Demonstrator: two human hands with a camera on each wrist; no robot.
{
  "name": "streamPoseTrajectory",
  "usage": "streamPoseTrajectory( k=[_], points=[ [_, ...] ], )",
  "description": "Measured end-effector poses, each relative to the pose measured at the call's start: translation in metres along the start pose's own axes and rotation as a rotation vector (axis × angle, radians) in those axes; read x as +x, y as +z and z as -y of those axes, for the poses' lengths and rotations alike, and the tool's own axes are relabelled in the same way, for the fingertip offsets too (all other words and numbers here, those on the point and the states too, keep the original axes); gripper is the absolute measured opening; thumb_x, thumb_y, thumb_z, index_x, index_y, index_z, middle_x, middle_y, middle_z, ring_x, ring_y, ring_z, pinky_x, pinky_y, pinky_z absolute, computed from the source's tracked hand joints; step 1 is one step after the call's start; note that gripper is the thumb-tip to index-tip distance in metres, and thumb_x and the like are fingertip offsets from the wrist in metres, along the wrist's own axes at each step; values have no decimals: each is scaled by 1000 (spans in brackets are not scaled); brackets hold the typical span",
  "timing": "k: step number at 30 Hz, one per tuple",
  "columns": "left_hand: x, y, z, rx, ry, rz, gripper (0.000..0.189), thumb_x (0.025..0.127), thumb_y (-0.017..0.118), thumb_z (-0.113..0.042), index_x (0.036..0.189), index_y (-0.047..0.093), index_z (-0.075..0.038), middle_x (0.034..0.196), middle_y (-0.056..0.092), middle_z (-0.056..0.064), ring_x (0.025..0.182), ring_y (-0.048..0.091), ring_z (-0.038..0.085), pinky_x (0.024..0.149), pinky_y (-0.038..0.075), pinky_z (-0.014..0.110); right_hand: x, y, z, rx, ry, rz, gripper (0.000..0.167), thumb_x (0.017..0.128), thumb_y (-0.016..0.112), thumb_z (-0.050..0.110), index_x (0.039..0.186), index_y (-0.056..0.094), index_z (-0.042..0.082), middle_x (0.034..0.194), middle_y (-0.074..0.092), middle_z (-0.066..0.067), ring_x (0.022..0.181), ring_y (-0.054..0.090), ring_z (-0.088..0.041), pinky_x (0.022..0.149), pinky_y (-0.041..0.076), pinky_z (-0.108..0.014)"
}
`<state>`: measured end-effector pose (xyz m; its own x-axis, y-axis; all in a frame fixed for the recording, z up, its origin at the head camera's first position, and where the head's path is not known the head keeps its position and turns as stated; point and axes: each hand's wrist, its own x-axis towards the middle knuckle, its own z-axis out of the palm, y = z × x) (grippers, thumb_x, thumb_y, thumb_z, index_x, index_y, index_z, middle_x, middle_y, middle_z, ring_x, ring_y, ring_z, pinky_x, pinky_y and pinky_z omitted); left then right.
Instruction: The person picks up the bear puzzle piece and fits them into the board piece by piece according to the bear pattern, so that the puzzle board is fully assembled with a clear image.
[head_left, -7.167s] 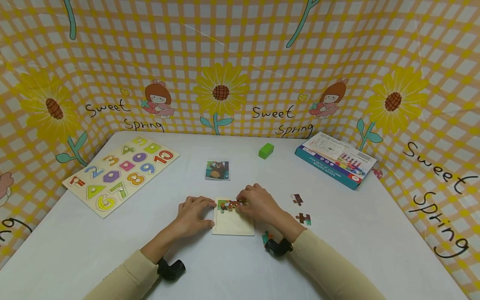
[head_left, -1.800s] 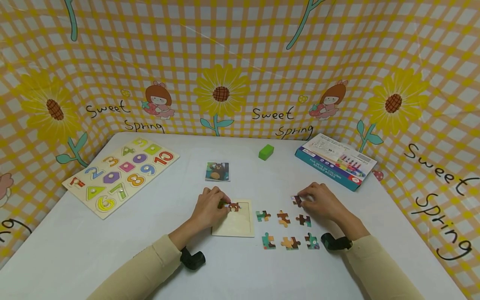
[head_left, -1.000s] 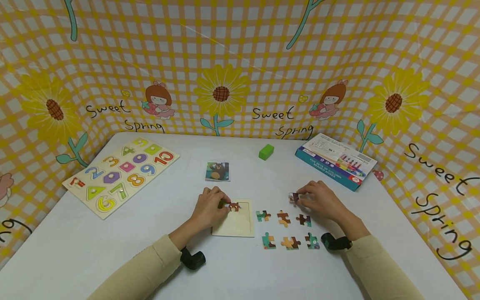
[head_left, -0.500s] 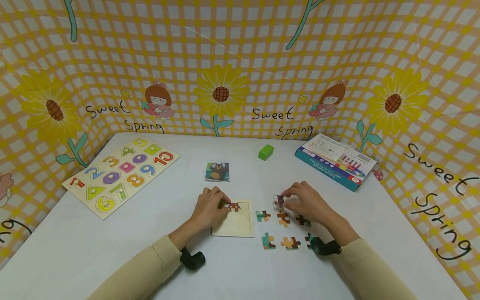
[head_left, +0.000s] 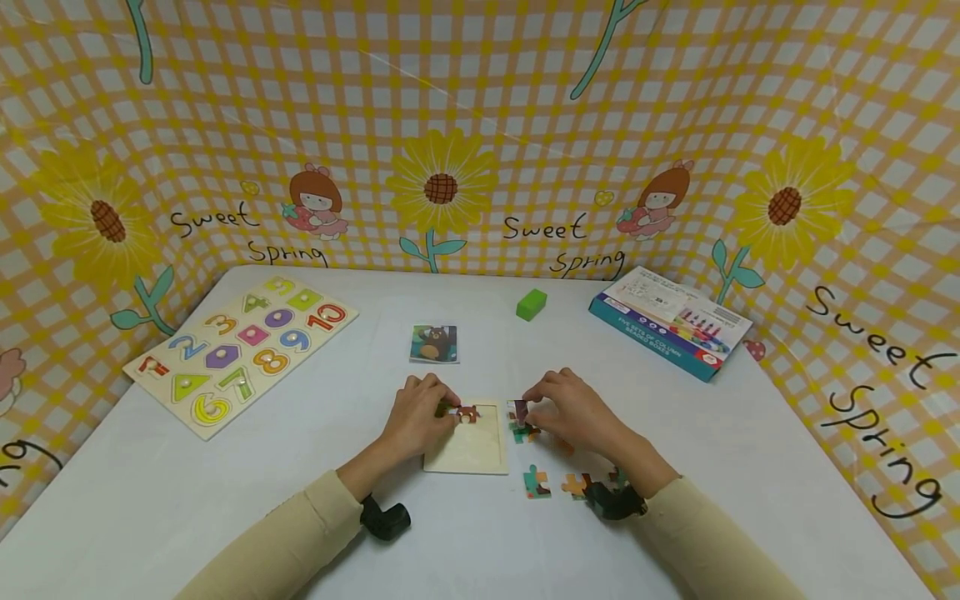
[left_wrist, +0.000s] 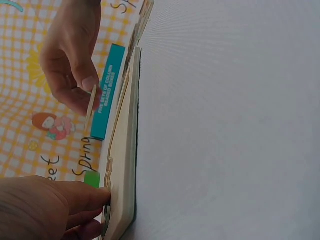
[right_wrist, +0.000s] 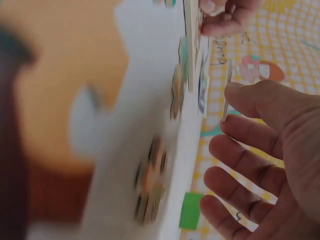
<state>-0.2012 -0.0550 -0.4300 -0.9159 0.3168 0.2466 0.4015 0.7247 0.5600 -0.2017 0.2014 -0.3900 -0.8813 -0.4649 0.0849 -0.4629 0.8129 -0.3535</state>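
R hand (head_left: 573, 410), right of centre in head view, pinches a puzzle pc (head_left: 517, 409) betw. thumb & index, other fingers loosely spread. Pc is off the worktop (head_left: 465, 533), approx. level, just right of the tray (head_left: 465, 454)'s upper right corner; prob. pinched at one edge to leave the rest free. L hand (head_left: 420, 418) is at the tray's upper left, fingertips on pcs there, prob. to stop things shifting; can't tell if it pinches or only presses. Loose pcs (head_left: 536, 483) lie right of tray, apparently spread out for easy pick-up; R arm hides some. Pic card (head_left: 433, 343), above tray, is likely there for ref.

Tray: bear-face pc (head_left: 468, 415) in top row, more under L fingers, pale base below. Number board (head_left: 247, 354), left: numerals & shapes in slots. Box (head_left: 667, 321), upper right: looks closed, contents unknown.
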Motion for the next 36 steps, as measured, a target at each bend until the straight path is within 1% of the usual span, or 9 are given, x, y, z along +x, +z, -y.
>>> streamPoseTrajectory(
  k=[4, 11, 13, 19, 23, 29, 36],
  points=[
    [0, 0, 0, -3, 0, 1, 11, 81, 73, -13, 91, 70, -11, 91, 55, -1, 93, 45, 25, 81, 35, 42, 5, 4, 9, -6, -13, -8, 25, 83, 74, 22, 105, 73, 10, 101, 62, -1, 93, 48, -21, 79, 45, -37],
    [0, 0, 1, -7, 2, 0, 11, 82, 74, -14, 91, 70, -12, 92, 55, -1, 93, 44, 25, 81, 35, 42, 16, 11, 23, -31, 6, 2, 25, 81, 76, 25, 102, 74, 12, 97, 63, 0, 92, 48, -21, 78, 43, -35],
    [0, 1, 1, -5, 6, -1, 11, 82, 74, -14, 91, 70, -12, 93, 55, -1, 93, 44, 25, 81, 35, 42, 18, 13, 25, -50, 0, 6, 25, 81, 76, 25, 101, 75, 12, 96, 63, 0, 91, 48, -21, 77, 43, -36],
    [0, 1, 2, -1, 9, -2, 11, 81, 74, -15, 91, 70, -12, 92, 55, -1, 92, 44, 24, 80, 35, 42, 23, 18, 29, -95, -1, 10, 24, 81, 77, 26, 99, 75, 11, 94, 63, -1, 89, 48, -21, 77, 43, -35],
    [0, 1, 2, -2, 10, -2, 11, 81, 74, -15, 91, 70, -12, 93, 56, 0, 92, 44, 24, 80, 35, 42, 24, 20, 30, -98, -2, 14, 23, 80, 77, 26, 98, 75, 11, 94, 63, -1, 88, 48, -20, 76, 42, -35],
    [0, 0, 1, 1, 13, -5, 11, 81, 75, -15, 91, 70, -11, 92, 56, 0, 93, 45, 25, 80, 36, 42, 25, 22, 30, -102, -27, 7, 23, 80, 78, 26, 98, 75, 12, 93, 64, -1, 86, 48, -20, 74, 42, -34],
    [-1, 0, 0, 8, 15, -2, 11, 81, 75, -14, 91, 70, -11, 93, 56, 0, 92, 45, 24, 80, 36, 42, 27, 23, 31, -100, -14, 20, 24, 80, 78, 25, 98, 74, 10, 92, 63, -1, 84, 48, -20, 72, 43, -33]
  ],
)
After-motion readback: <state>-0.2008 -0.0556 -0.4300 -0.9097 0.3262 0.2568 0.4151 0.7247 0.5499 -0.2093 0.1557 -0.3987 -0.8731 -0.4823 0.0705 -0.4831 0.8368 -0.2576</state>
